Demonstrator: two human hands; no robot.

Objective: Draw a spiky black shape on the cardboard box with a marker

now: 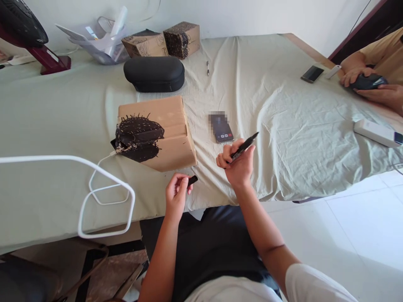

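My right hand (pixel 237 161) is closed around a black marker (pixel 244 147), its bare tip pointing up and to the right. In my left hand (pixel 178 191) the fingers pinch a black marker cap (pixel 192 180), apart from the marker. Just beyond my left hand lies a brown cardboard box (pixel 174 126). Its left part carries a large dark scribbled patch (pixel 138 134) with short strokes around the edge. A phone (pixel 222 127) with a lit screen rests on the cloth past my right hand.
A white cable (pixel 107 167) loops at the left. Behind the box stand a black case (pixel 154 74), two scribbled boxes (pixel 190 35) (pixel 147 45), a plastic basket (pixel 97 48) and a fan (pixel 44 54). A pen (pixel 208 68) lies farther back. At right, another person's hands (pixel 359 77) hold a dark object.
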